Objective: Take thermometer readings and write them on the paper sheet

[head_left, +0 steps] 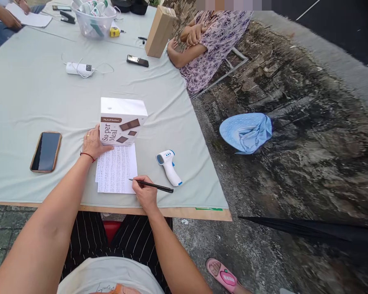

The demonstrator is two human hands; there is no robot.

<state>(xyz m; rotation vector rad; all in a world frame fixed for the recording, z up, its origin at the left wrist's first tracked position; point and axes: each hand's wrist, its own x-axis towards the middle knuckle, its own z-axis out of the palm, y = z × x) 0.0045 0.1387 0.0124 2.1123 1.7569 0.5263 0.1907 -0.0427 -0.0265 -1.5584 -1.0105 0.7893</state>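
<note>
"Head view: the grip?"
"Right hand [145,195] pinches a black pen [164,188] over the text-covered sheet [116,173], by the table's [199,196] near edge."
"Left hand [92,143]?"
"Touching the Su-per Meal box [122,128]; its grip, I can't tell."

Left hand [92,143] farther forward, thumb [108,148] spread; right hand [146,193] nearer, curled.

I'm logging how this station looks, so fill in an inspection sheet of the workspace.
Surface: pale tablecloth, wrinkled.
Job's things: papers, covered in small marks; black pen; NutriMotion box, upright at the papers' far end.
Clutter: dark-screened phone, thermometer gun, clear basket, among others.
Grips: left grip at the box's lower edge; right grip holds the pen.
Cables: white cable, loose by a white device.
Surroundings: person beside the table; blue hat on the ground.
</note>
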